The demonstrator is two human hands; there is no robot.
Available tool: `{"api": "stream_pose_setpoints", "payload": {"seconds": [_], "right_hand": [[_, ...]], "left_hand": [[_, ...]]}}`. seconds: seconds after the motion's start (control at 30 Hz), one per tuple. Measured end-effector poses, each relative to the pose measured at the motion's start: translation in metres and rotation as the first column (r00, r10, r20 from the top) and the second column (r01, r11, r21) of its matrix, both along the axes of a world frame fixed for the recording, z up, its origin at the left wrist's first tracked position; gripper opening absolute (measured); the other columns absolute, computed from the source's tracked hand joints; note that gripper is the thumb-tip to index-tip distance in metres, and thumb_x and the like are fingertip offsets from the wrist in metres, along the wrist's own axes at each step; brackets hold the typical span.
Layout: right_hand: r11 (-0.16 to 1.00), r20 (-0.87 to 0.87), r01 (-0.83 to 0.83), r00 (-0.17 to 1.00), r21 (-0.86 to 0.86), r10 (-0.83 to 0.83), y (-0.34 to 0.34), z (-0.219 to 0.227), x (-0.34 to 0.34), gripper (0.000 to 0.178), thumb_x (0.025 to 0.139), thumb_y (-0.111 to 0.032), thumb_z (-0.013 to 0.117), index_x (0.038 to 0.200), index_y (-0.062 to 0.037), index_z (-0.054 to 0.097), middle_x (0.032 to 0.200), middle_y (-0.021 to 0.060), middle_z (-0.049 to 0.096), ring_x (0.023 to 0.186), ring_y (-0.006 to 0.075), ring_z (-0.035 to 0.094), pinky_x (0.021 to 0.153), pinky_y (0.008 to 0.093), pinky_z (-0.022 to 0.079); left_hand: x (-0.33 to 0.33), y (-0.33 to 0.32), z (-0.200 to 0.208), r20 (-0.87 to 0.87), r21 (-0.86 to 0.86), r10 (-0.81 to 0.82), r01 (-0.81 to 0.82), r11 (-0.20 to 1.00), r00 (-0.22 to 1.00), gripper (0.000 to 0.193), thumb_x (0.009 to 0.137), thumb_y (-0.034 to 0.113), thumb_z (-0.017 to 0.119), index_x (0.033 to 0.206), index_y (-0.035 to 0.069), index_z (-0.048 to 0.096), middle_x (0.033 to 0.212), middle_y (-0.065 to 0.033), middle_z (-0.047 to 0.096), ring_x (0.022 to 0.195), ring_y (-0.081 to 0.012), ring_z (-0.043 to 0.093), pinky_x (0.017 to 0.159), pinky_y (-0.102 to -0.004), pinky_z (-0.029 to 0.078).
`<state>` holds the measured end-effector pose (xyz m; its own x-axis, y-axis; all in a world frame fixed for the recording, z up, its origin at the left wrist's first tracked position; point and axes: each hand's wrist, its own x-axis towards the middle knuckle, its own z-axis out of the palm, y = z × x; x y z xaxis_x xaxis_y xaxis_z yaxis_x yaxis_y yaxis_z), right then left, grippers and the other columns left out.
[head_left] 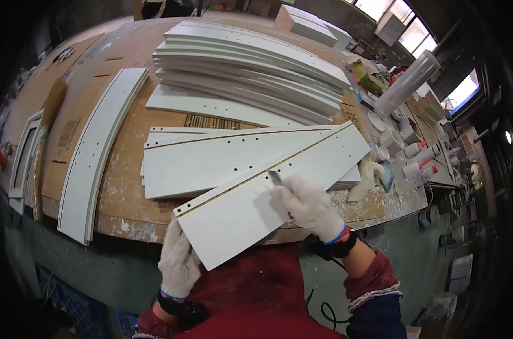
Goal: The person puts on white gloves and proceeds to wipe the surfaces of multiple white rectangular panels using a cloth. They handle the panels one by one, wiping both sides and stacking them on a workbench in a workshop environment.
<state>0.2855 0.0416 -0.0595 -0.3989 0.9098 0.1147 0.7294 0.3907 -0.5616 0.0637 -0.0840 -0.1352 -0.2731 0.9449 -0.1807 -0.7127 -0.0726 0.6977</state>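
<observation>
A white drilled panel (pixel 242 226) with a brown groove along its far edge lies slanted in front of me, its near left end sticking out past the table edge. My left hand (pixel 178 260), in a white knitted glove, holds that end, fingers partly hidden by the panel. My right hand (pixel 312 208), gloved too, is closed round a small scraper (pixel 275 178). Its flat grey blade rests on the panel's face beside the dark holes; most of the handle is hidden. Under this panel lie similar white panels (pixel 183 164), fanned out.
A tall stack of white panels (pixel 245 68) stands at the back. More long panels (pixel 98 152) lie at the left, near a brush-like strip (pixel 48 141) and a white frame (pixel 25 155). Bottles (pixel 417 168), cups and a clear plastic roll (pixel 408 85) crowd the right side.
</observation>
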Motion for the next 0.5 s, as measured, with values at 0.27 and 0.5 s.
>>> {"api": "stream_pose_setpoints", "payload": {"seconds": [0.27,0.5], "right_hand": [[0.907,0.033,0.346,0.937,-0.238,-0.349,0.005,-0.026,0.102,0.038,0.089,-0.042,0.055,0.093,-0.0047,0.061,0.076,0.0182,0.063,0.077,0.0341,0.063,0.070,0.0418,0.047],[0.931,0.099,0.197,0.980,-0.309,-0.175,0.008,-0.020,0.093,0.036,0.091,-0.041,0.053,0.092,-0.0057,0.059,0.080,0.0182,0.062,0.080,0.0358,0.061,0.069,0.0433,0.046]], "left_hand": [[-0.022,0.009,-0.029,-0.918,0.288,0.297,0.074,0.955,-0.264,0.073,0.085,0.026,0.064,0.147,0.014,0.028,0.148,-0.0293,0.024,0.136,-0.0478,0.028,0.106,-0.0501,0.034],[-0.035,0.028,-0.013,-0.658,0.311,0.508,0.415,0.855,-0.555,0.024,0.083,0.025,0.064,0.106,0.016,0.062,0.141,-0.0130,0.042,0.132,-0.0472,0.033,0.103,-0.0728,0.023]]}}
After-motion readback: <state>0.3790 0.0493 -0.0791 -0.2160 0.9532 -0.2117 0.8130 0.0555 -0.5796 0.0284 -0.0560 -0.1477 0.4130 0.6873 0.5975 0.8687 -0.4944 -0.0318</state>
